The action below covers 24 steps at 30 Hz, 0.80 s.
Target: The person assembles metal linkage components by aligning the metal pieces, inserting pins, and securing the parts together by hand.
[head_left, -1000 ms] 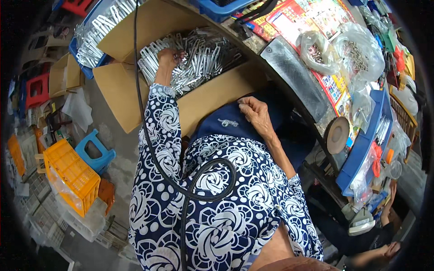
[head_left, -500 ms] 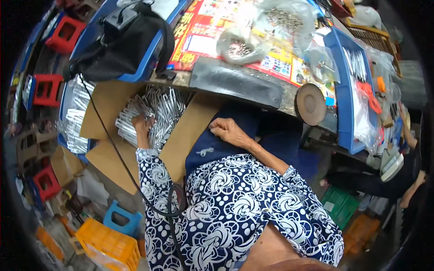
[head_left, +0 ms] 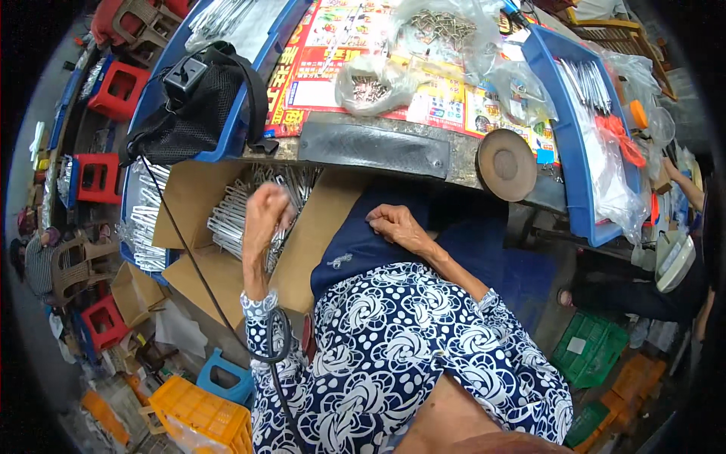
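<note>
My left hand is raised over an open cardboard box. Its fingers are curled and a little blurred, so anything small inside them is hidden. Below it, many slim silvery metal pieces, shaped like long narrow loops, lie heaped in the box. My right hand rests above the dark blue cloth over my lap. Its fingers are closed with the thumb against them, and what they hold, if anything, does not show.
On the bench ahead are a black padded strip, a round brown disc and plastic bags of small metal parts. Blue trays flank it. A black mesh bag sits left; its dark cord crosses my left arm.
My left hand has come up out of the heap of metal pieces and toward me, its fingers now curled. My right hand stays closed above my lap. The whole view has shifted slightly.
</note>
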Available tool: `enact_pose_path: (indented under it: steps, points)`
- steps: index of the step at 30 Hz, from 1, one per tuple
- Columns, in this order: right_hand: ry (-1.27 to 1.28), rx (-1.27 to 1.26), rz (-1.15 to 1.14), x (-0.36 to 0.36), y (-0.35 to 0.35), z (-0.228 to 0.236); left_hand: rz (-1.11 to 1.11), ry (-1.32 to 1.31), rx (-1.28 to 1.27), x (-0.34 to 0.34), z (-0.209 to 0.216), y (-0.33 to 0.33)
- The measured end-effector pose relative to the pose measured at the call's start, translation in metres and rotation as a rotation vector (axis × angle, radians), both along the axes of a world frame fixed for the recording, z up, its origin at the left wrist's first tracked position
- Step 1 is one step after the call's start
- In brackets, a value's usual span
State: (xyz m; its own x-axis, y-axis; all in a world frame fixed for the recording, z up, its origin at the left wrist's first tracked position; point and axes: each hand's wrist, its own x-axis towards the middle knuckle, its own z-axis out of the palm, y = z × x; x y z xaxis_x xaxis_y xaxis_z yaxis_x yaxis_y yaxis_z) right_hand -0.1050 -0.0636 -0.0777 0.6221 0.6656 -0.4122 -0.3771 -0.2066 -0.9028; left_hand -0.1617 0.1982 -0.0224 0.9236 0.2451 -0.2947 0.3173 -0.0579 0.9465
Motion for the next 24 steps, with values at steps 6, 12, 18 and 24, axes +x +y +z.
enact_pose_path:
  steps: [6,12,18,24]
  points:
    - [-0.128,-0.024,0.091,-0.007,-0.019,0.009,0.011,-0.415,0.406,0.117,0.076,-0.047]
    - [-0.169,-0.006,0.192,-0.005,-0.036,0.043,0.17,-0.597,1.028,0.227,0.02,-0.017]
    - [-0.37,0.079,0.098,0.024,-0.036,0.1,0.165,-0.441,1.108,0.232,0.007,-0.035]
    - [-0.857,-0.018,-0.101,0.088,0.008,0.138,0.228,-0.514,1.162,0.222,0.005,-0.034]
